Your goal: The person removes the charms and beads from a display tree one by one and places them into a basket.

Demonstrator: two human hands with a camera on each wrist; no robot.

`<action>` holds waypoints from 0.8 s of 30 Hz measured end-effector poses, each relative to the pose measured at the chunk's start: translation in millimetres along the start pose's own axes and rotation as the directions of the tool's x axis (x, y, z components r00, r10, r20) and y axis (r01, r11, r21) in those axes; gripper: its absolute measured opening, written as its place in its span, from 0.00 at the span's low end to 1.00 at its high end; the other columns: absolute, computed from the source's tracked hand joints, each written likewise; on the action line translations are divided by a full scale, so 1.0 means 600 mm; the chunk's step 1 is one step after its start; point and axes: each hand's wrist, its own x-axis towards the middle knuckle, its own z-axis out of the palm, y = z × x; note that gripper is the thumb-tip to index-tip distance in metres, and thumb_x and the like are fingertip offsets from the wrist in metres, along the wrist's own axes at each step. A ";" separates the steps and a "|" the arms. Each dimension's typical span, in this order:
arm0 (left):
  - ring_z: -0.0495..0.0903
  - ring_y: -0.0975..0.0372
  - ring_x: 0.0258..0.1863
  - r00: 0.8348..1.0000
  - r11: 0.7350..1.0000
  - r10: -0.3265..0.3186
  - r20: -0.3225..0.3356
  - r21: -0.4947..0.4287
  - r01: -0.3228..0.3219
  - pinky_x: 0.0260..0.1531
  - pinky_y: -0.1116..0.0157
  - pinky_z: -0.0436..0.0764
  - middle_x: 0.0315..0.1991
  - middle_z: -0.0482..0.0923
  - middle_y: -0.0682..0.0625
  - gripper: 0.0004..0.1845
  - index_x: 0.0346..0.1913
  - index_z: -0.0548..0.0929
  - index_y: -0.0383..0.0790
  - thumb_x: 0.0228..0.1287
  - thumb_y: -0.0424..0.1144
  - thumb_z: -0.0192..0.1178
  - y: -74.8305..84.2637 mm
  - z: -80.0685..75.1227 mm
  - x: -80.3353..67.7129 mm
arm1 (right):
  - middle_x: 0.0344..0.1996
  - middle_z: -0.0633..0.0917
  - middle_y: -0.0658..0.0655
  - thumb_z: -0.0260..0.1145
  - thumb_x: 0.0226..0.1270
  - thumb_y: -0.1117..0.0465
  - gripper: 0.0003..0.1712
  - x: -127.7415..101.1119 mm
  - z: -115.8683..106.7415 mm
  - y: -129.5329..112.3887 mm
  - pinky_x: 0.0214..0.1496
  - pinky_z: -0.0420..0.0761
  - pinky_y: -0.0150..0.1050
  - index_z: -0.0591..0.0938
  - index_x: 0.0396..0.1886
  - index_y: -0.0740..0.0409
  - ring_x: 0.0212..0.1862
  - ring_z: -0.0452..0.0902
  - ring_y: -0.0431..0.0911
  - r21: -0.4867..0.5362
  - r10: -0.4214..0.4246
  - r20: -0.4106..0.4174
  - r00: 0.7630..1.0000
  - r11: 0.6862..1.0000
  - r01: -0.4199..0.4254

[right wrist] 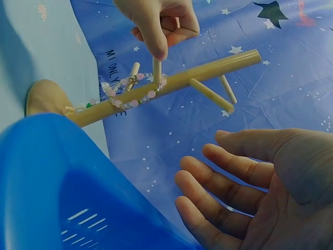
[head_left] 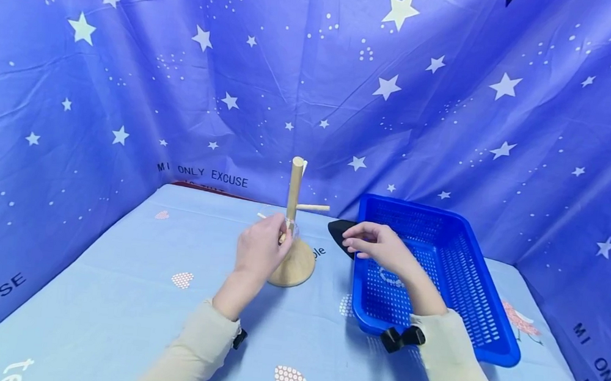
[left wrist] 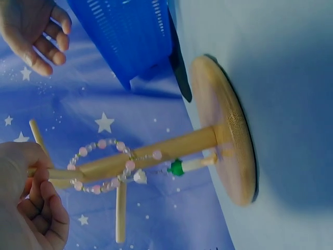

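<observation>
A wooden stand with a round base [head_left: 298,269] and side pegs [head_left: 313,207] stands upright. My left hand [head_left: 261,244] pinches one of its pegs [left wrist: 62,174] between thumb and fingers. On that peg hangs a bracelet of pink and clear beads [left wrist: 130,165], looped by the post. A white flower-like charm [left wrist: 140,176] and a green bead [left wrist: 177,167] show below the loop. My right hand [head_left: 380,247] is held over the left rim of a blue basket [head_left: 359,281], its fingers loosely bent with nothing in them, apart from the stand.
Inside the basket lies a pale beaded loop [head_left: 391,277]. A black pointed flat thing [head_left: 337,231] sits by the basket's left rim, partly behind my right hand. Star-printed blue cloth [head_left: 272,77] hangs behind the light blue tablecloth [head_left: 124,296].
</observation>
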 end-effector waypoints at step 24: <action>0.79 0.63 0.28 0.982 0.971 -0.065 0.177 -0.215 0.103 0.28 0.66 0.77 0.26 0.81 0.55 0.11 0.31 0.81 0.48 0.67 0.50 0.62 -0.015 -0.037 0.018 | 0.45 0.88 0.64 0.63 0.73 0.59 0.13 0.033 0.043 -0.024 0.49 0.86 0.48 0.83 0.49 0.63 0.45 0.85 0.53 -0.004 -0.036 -0.009 0.999 0.999 0.036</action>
